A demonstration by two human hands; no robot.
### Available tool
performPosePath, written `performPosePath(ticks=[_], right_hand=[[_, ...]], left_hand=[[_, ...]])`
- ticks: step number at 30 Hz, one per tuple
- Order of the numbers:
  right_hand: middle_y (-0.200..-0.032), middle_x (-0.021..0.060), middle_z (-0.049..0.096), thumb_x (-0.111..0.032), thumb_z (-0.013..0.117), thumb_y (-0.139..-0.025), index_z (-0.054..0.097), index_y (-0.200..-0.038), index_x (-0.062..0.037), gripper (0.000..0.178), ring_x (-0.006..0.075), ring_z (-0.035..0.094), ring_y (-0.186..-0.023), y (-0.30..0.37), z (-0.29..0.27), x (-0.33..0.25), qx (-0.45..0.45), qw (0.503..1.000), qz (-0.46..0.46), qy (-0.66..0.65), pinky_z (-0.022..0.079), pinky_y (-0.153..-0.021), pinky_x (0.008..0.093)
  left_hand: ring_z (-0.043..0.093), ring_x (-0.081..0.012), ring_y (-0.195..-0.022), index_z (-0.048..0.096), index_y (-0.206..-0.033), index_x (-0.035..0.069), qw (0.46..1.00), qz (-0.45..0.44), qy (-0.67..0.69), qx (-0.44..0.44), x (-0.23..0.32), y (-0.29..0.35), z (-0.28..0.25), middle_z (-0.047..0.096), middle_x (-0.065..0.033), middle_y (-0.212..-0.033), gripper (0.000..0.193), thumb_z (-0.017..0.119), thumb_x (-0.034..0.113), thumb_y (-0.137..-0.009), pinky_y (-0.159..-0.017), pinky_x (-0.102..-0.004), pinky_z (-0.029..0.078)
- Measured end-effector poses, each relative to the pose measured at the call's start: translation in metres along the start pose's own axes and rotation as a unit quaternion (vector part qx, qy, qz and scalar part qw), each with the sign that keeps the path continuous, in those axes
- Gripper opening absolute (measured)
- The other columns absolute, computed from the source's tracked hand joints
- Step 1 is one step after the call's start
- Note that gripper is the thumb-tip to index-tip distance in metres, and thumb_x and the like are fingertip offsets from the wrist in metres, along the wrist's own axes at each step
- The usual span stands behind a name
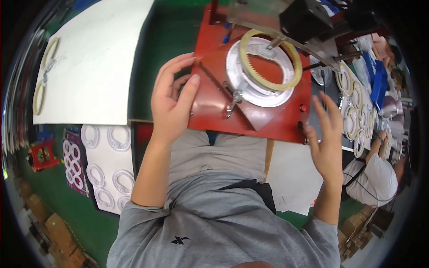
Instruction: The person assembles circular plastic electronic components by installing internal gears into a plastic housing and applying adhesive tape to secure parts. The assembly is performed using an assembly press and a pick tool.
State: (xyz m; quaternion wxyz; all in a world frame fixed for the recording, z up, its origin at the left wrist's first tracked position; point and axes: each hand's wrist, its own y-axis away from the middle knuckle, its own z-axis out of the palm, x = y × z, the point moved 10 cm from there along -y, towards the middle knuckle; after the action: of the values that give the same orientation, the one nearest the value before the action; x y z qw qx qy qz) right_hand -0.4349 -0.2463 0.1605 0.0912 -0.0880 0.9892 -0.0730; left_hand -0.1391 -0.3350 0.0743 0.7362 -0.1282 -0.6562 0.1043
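In front of me stands a red metal fixture (210, 117) bearing a white ring-shaped part (272, 99). A cream ring with teeth along its inner edge (292, 73) overlaps it, partly hidden at the top by a clear plate and a black block of the machine. A small metal toggle clamp (235, 99) reaches the white part's lower left rim. At the fixture's left edge is my left hand (172, 96), empty, thumb and curved fingers apart. By the right edge, near a red button (303, 108), my right hand (326, 138) is spread with nothing in it, slightly blurred.
A white board (94, 62) lies at the left with cream rings (39, 97) on it. Below it, a white sheet (109, 158) carries several white rings. More cream rings (353, 120) lie on the right. Another person (373, 181) sits farther right, beside blue bins (380, 82).
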Motion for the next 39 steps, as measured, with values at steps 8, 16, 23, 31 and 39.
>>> performPosePath(ticks=[8,16,23,31,39], right_hand=[[-0.134,0.0167,0.06,-0.014,0.058,-0.1,0.062,-0.128,-0.0013,0.032,0.0333,0.057,-0.124,-0.01,-0.001,-0.024,0.058,0.995,-0.037,-0.071,0.041,-0.107,0.0397],[-0.122,0.0168,0.065,-0.002,0.066,-0.092,0.067,-0.117,0.0001,0.026,0.0311,0.064,-0.109,-0.029,-0.017,-0.045,0.166,0.974,-0.086,-0.13,0.05,-0.094,0.0367],[-0.122,0.0123,0.065,-0.002,0.069,-0.086,0.068,-0.115,-0.0035,0.029,0.0333,0.06,-0.116,-0.046,-0.009,-0.047,0.176,0.969,-0.13,-0.115,0.047,-0.098,0.0415],[-0.119,0.0075,0.067,-0.005,0.069,-0.086,0.07,-0.111,-0.0075,0.025,0.0304,0.058,-0.122,-0.05,0.0,-0.046,0.147,0.97,-0.175,-0.085,0.044,-0.102,0.0416],[-0.109,0.0076,0.067,-0.006,0.067,-0.088,0.072,-0.107,-0.0089,0.02,0.0299,0.061,-0.109,-0.055,0.002,-0.044,0.148,0.962,-0.184,-0.134,0.047,-0.095,0.0393]], left_hand=[[0.057,-0.0167,-0.119,0.06,-0.124,-0.002,1.0,-0.018,0.023,0.012,-0.006,0.0,-0.002,0.053,-0.011,-0.136,0.03,0.063,0.001,-0.095,-0.098,-0.0305,0.049],[0.058,-0.0186,-0.118,0.059,-0.124,-0.004,1.0,-0.009,-0.004,0.026,-0.004,0.0,-0.006,0.054,-0.0129,-0.134,0.031,0.064,0.0,-0.094,-0.099,-0.0316,0.049],[0.056,-0.0202,-0.122,0.056,-0.129,-0.003,0.997,-0.046,0.04,0.048,-0.007,0.002,-0.005,0.057,-0.0122,-0.13,0.035,0.063,0.001,-0.095,-0.104,-0.0343,0.047],[0.057,-0.0269,-0.1,0.072,-0.098,0.005,0.88,0.281,-0.37,-0.099,0.113,0.0,0.081,0.063,-0.0091,-0.107,0.022,0.077,0.001,-0.077,-0.086,-0.0358,0.047],[0.051,-0.0286,-0.103,0.068,-0.091,0.008,0.831,0.283,-0.443,-0.179,0.102,-0.002,0.118,0.059,-0.0059,-0.103,0.015,0.076,0.005,-0.078,-0.089,-0.0382,0.044]])
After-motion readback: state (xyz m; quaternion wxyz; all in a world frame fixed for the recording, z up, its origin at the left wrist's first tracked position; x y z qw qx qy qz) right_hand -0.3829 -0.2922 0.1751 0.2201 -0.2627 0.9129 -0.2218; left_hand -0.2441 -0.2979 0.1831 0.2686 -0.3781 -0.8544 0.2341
